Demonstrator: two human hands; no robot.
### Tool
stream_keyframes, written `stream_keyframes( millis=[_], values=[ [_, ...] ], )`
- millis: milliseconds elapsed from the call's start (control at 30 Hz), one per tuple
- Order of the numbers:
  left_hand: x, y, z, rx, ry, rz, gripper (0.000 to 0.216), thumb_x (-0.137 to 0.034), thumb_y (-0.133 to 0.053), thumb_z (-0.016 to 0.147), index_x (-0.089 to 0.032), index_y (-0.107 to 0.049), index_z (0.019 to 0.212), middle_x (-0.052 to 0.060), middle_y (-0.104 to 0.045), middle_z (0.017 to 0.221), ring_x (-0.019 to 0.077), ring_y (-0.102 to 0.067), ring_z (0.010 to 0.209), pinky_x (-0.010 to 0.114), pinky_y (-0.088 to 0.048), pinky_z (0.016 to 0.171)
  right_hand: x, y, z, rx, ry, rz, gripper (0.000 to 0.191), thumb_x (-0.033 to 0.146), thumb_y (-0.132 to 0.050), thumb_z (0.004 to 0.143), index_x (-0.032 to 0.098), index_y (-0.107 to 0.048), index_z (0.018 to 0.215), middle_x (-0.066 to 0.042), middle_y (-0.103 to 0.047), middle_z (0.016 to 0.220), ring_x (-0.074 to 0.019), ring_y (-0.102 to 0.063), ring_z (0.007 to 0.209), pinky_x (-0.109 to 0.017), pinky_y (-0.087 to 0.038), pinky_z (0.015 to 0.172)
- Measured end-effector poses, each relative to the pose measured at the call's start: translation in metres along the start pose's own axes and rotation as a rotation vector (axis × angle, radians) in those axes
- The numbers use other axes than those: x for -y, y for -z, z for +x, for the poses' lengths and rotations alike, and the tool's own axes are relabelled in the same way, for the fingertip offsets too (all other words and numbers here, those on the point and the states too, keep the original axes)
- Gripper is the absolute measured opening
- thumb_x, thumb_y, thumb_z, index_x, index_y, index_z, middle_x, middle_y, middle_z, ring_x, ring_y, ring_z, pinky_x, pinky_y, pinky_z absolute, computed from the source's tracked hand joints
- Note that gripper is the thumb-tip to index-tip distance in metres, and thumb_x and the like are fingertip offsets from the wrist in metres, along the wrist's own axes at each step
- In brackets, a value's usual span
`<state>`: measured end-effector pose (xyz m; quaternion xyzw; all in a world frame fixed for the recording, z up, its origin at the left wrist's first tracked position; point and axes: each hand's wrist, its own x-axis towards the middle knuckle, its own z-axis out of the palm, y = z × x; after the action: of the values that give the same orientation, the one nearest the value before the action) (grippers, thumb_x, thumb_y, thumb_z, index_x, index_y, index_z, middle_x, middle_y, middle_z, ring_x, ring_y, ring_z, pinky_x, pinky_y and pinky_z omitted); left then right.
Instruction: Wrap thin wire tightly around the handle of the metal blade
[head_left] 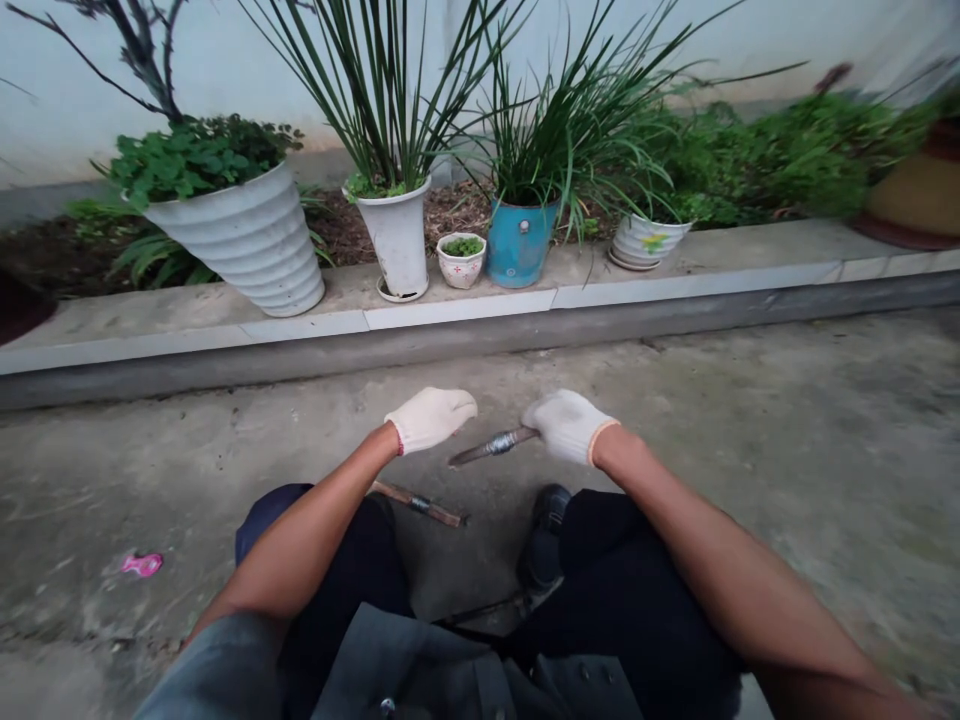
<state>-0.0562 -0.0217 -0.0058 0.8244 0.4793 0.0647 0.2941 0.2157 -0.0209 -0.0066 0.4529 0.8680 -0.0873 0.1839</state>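
My right hand [570,425], in a white knitted glove, is closed around one end of a short brown stick [472,455] with silvery wire wound about its middle. The stick's free end points left, above the concrete. My left hand [431,418], gloved the same way, is held apart from it at the left, with fingers pressed together. Whatever those fingers may pinch is too small or hidden to make out. Below the left hand, a second wooden stick [420,503] with a dark wire binding lies near my left foot.
A low tiled ledge [457,312] runs across ahead, bearing a ribbed white pot [247,240], a tall white pot [397,240], a small patterned pot [461,268], a blue pot [517,250] and a white bowl planter [649,242]. A pink object [142,565] lies on the ground at left.
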Motion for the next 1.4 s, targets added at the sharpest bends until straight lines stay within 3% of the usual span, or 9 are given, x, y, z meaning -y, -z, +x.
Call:
stream_keyframes(
  millis=[200,400,533,667,833,933,1100,1267,1400],
  values=[
    [0.009,0.004,0.003,-0.024,0.047,-0.142,0.038,-0.044,-0.045,0.107,-0.021,-0.074,0.099,0.0,-0.072,0.083,0.0177,-0.066,0.075,0.028,-0.047,0.075,-0.022,0.004,-0.012,0.046,0.192,0.366,0.018,0.027,-0.071,0.085,0.023,-0.078,0.101,-0.002,-0.079,0.096,-0.0192,-0.069,0.086,-0.026,-0.038,0.07],
    [0.004,-0.013,0.007,-0.02,0.106,-0.398,0.042,-0.053,-0.045,0.107,-0.018,-0.07,0.104,0.001,-0.07,0.08,0.0148,-0.061,0.061,0.026,-0.048,0.061,-0.026,0.013,-0.012,-0.218,-0.039,0.719,0.033,0.051,-0.067,0.088,0.02,-0.073,0.099,0.001,-0.068,0.082,-0.0165,-0.061,0.074,-0.025,-0.037,0.065],
    [-0.008,-0.026,0.005,0.023,0.108,-0.482,0.037,-0.049,-0.044,0.108,-0.019,-0.067,0.103,-0.001,-0.069,0.081,0.0134,-0.063,0.059,0.025,-0.049,0.061,-0.023,0.015,0.001,-0.349,-0.315,0.537,0.033,0.051,-0.062,0.096,0.021,-0.074,0.101,-0.004,-0.073,0.086,-0.0205,-0.065,0.077,-0.028,-0.036,0.066],
    [-0.015,-0.032,0.003,0.116,0.128,-0.393,0.032,-0.044,-0.047,0.107,-0.021,-0.063,0.092,-0.001,-0.07,0.079,0.0133,-0.061,0.056,0.026,-0.048,0.062,-0.017,0.017,0.006,-0.333,-0.452,0.192,0.033,0.027,-0.049,0.105,0.019,-0.077,0.122,-0.015,-0.08,0.108,-0.0273,-0.075,0.095,-0.032,-0.043,0.075],
    [-0.008,-0.021,0.003,0.09,0.023,-0.103,0.035,-0.039,-0.045,0.107,-0.023,-0.065,0.084,0.0,-0.072,0.08,0.0173,-0.064,0.071,0.028,-0.044,0.071,0.0,0.014,0.002,-0.115,-0.305,-0.022,0.033,0.014,-0.056,0.098,0.008,-0.082,0.117,-0.027,-0.079,0.113,-0.0357,-0.077,0.108,-0.038,-0.049,0.087],
    [0.002,-0.011,0.004,0.073,-0.036,0.02,0.034,-0.039,-0.047,0.106,-0.023,-0.068,0.084,0.0,-0.071,0.082,0.0177,-0.062,0.075,0.028,-0.041,0.072,0.003,0.008,-0.002,-0.028,-0.133,-0.008,0.028,0.011,-0.061,0.093,0.014,-0.086,0.106,-0.02,-0.081,0.109,-0.03,-0.077,0.106,-0.033,-0.047,0.087],
    [0.004,-0.002,0.001,0.152,0.079,-0.181,0.03,-0.044,-0.057,0.101,-0.023,-0.075,0.089,-0.004,-0.068,0.072,0.0159,-0.063,0.072,0.025,-0.043,0.068,-0.012,0.004,-0.011,0.088,0.223,0.241,0.02,0.019,-0.069,0.084,0.021,-0.081,0.1,-0.004,-0.08,0.096,-0.0201,-0.07,0.086,-0.028,-0.039,0.07],
    [-0.006,-0.011,0.002,0.158,0.115,-0.426,0.037,-0.049,-0.055,0.103,-0.019,-0.07,0.086,0.0,-0.07,0.072,0.0147,-0.061,0.061,0.025,-0.045,0.06,-0.023,0.006,-0.01,-0.038,0.101,0.651,0.023,0.04,-0.071,0.087,0.021,-0.075,0.099,0.003,-0.07,0.083,-0.0152,-0.063,0.076,-0.024,-0.037,0.066],
    [-0.01,-0.021,0.006,0.0,0.154,-0.471,0.044,-0.054,-0.05,0.105,-0.019,-0.065,0.082,0.003,-0.072,0.077,0.0132,-0.061,0.057,0.026,-0.048,0.061,-0.012,0.006,0.001,-0.181,-0.1,0.649,0.028,0.047,-0.067,0.093,0.02,-0.071,0.098,0.0,-0.072,0.086,-0.0164,-0.063,0.078,-0.025,-0.037,0.066]
  ],
)
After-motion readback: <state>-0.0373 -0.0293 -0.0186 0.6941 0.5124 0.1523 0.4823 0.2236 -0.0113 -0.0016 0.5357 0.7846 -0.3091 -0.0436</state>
